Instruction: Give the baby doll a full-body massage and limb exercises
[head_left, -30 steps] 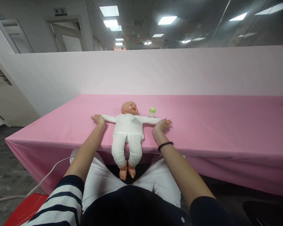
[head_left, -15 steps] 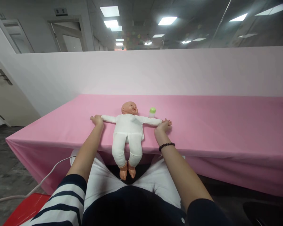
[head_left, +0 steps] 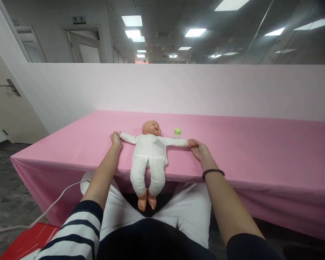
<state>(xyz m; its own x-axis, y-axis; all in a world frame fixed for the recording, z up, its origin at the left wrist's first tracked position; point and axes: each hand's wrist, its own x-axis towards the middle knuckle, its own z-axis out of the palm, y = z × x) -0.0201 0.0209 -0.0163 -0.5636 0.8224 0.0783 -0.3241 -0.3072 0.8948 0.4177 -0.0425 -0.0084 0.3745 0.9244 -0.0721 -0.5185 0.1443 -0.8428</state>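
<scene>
A baby doll (head_left: 150,151) in a white suit lies on its back on the pink-covered table, its head at the far side and turned right. Its bare feet hang past the front edge above my lap, and both its arms are stretched out sideways. My left hand (head_left: 115,138) is closed around the doll's hand on the left. On the other side, my right hand (head_left: 200,148) pinches the doll's other hand between thumb and fingers. Beside the doll's head stands a small bottle (head_left: 177,133) with a green cap, partly behind the doll's arm.
The pink cloth (head_left: 249,148) covers the long table and drapes over its front. A white wall (head_left: 206,90) with a window above rises behind. At lower left are a red seat (head_left: 29,243) and a white cable (head_left: 51,206). A door (head_left: 11,104) stands left.
My right hand has shifted outward from the doll's wrist to its hand. My left hand has turned slightly and still holds the other doll hand. The view has tipped up a little.
</scene>
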